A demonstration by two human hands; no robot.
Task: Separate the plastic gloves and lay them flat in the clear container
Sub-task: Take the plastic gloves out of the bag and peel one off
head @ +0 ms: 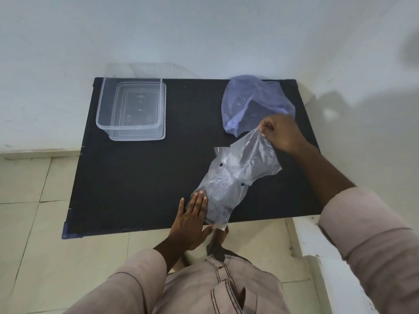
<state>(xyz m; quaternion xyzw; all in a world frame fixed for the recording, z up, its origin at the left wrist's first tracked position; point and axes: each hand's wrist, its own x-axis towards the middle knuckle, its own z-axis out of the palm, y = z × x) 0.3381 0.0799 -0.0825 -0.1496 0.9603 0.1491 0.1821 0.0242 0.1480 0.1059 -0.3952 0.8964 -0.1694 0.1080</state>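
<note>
A stack of thin clear plastic gloves point(235, 175) lies near the front edge of the black table point(145, 182). My left hand point(192, 220) rests flat on the stack's near end, fingers spread, pressing it down. My right hand point(282, 132) pinches the far edge of the top glove and lifts it up and away, so the film stretches between the two hands. The clear container point(130, 105) stands at the table's back left, open on top; nothing shows inside it.
A crumpled bluish plastic bag point(256, 103) lies at the back right, just behind my right hand. White walls close in behind and to the right. A tiled floor lies to the left and in front of the table.
</note>
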